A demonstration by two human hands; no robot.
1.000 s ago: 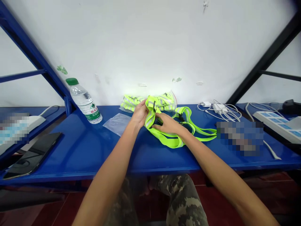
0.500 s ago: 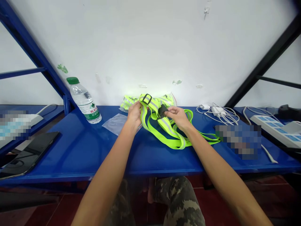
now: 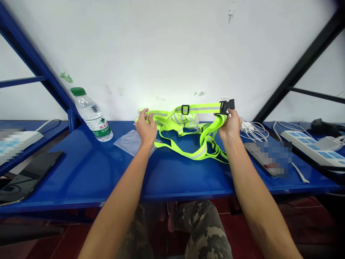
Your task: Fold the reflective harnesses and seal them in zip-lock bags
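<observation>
A neon yellow reflective safety vest with grey stripes and narrow straps (image 3: 199, 108) is stretched up off the blue table between my hands. My left hand (image 3: 146, 129) grips the strap's left stretch. My right hand (image 3: 229, 126) holds the strap just below a black plastic side-release buckle (image 3: 226, 107). A black slider buckle (image 3: 185, 109) sits on the raised strap. The rest of the vest lies looped on the table. Behind it, a clear bag of folded yellow vests (image 3: 187, 120) is partly hidden.
The blue metal table (image 3: 81, 176) holds a water bottle (image 3: 91, 117), a flat plastic bag (image 3: 129, 142) and a black phone or tablet (image 3: 29, 176). White chargers and cables (image 3: 253, 131) and a power strip (image 3: 309, 147) lie right, before a white wall.
My hands have moved apart and lifted the strap into a straight stretch. The black buckle now shows at the right end, held by my right hand, and the slider has moved up and right.
</observation>
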